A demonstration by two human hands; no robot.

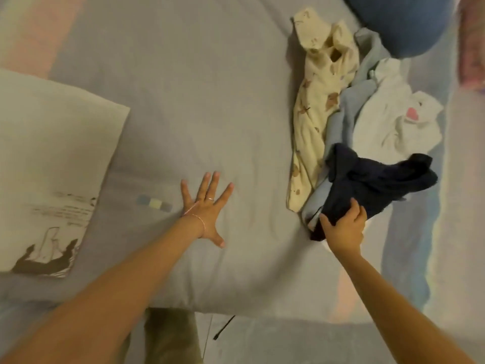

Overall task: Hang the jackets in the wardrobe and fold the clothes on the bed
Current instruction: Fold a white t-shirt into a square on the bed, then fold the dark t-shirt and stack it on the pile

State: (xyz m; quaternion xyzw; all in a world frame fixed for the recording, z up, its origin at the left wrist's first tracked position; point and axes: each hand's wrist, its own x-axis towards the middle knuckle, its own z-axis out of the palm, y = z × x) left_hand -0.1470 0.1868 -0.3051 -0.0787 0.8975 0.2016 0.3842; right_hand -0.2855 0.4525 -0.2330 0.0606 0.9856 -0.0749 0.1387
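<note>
A heap of clothes lies on the right side of the bed. It holds a cream printed garment, a light blue garment, a white garment with a pink heart and a dark navy garment at the front. My right hand grips the near end of the navy garment. My left hand lies flat on the grey sheet, fingers spread, well left of the heap.
A cream pillow with a dark print sits at the left. A blue cushion lies at the far right, behind the heap. The bed's near edge runs across the bottom, with my trouser leg below it.
</note>
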